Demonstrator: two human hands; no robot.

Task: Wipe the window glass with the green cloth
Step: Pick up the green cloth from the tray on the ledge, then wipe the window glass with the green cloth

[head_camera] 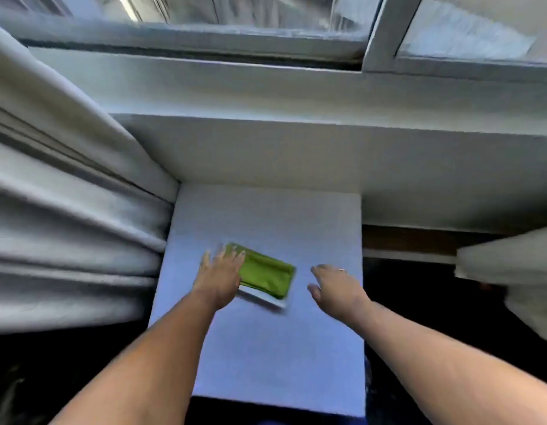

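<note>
Head view, blurred by motion: at the far left hang pale grey pleated fabric curtains (pixel 66 210), their folds reaching the left edge of a flat light blue-grey rectangular bench (pixel 266 348) set against the white wall under the white window sill (pixel 266 93). The left hand (pixel 220 276) lies with fingers spread on the left end of the folded green cloth (pixel 266 273); whether it grips it I cannot tell. The cloth rests on a thin white flat object (pixel 266 299) on the bench, near its middle. To the right the right hand (pixel 336 286), a ring (pixel 342 270) on one finger, hovers with fingers spread apart and empty, close beside the cloth but not touching it. Above, the window glass (pixel 266 10) sits in a white frame (pixel 385 32).
</note>
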